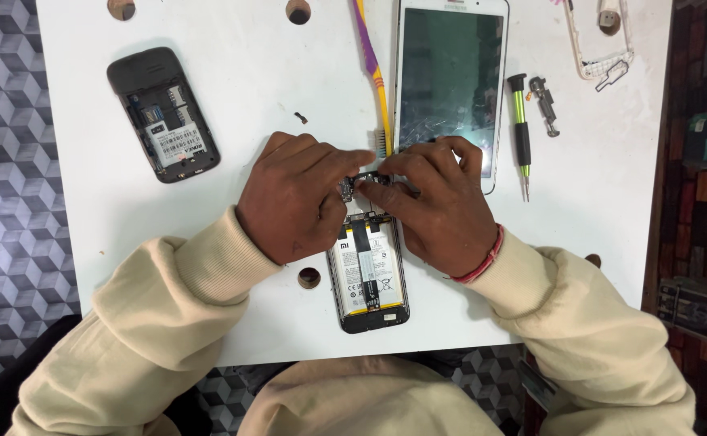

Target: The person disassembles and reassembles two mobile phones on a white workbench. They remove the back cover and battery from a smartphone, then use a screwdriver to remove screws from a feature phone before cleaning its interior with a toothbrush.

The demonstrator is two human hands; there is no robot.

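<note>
At frame centre I see my left hand [293,198] and right hand [438,202] with each grip pinching the upper end of the opened smartphone [367,278] on the bench [232,161]; light, rigid, fragile internals, so hold its frame edges.

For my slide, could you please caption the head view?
Both hands, left and right, work on an opened smartphone on a white table, beside a cracked tablet.
</note>
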